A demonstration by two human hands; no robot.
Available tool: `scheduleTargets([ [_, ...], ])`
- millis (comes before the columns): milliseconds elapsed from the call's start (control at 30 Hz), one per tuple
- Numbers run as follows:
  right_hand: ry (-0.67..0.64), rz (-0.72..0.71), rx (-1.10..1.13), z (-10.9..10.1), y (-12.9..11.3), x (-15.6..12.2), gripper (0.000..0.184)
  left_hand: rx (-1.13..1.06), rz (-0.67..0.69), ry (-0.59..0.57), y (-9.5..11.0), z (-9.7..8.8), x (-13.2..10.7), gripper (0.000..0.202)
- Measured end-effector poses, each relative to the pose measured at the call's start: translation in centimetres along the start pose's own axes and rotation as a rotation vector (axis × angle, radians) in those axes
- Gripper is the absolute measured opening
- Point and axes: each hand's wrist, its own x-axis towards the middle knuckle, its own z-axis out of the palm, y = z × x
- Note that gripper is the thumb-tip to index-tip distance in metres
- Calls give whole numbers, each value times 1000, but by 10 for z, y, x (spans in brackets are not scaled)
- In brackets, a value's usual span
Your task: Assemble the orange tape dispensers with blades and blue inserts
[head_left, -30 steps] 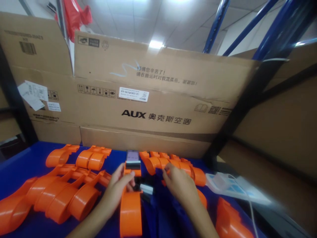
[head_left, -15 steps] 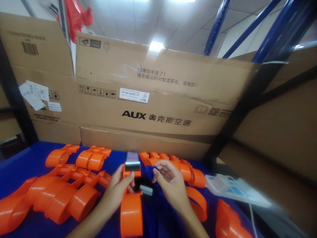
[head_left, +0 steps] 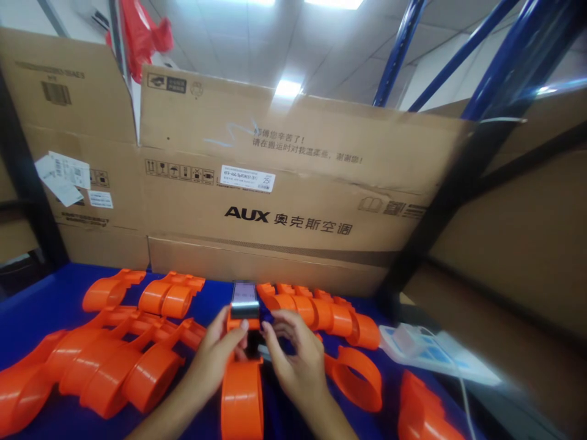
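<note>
My left hand [head_left: 222,339] is closed around an orange plastic tape dispenser [head_left: 242,400], its thumb on the front below a shiny dark strip. A clear, greyish flap [head_left: 244,292] stands up at the dispenser's far end, and its round orange hub points towards me. My right hand [head_left: 298,351] pinches a small dark blue piece [head_left: 266,315] against the dispenser's right side. The fingers partly hide this piece, so its shape is unclear. Below, between the hands, a small grey block [head_left: 265,352] shows in part.
Several orange dispensers [head_left: 107,373] lie in rows on the blue surface [head_left: 32,290] at left; another row [head_left: 321,315] is behind my right hand. A loose orange ring-shaped part [head_left: 358,379] lies at right, near a white power strip [head_left: 435,354] with a cable. Cardboard [head_left: 293,201] stands behind.
My right hand has moved left with the dark blue piece, from beside the dispenser up against its right side. My left hand keeps its hold in nearly the same place.
</note>
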Motion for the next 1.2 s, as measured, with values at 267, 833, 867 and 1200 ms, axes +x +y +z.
scheduleTargets([
  [267, -59, -30, 18, -3, -5, 7, 9, -2, 7, 18, 7, 2, 0, 32],
  [833, -166, -205, -47, -11, -7, 14, 9, -30, 21, -35, 3, 2, -1, 26],
  [867, -171, -209, -52, -11, -7, 14, 9, -27, 22, -36, 4, 2, -1, 25],
  [1200, -318, -216, -166, -17, -6, 15, 9, -8, 15, -46, 5, 2, -1, 28],
])
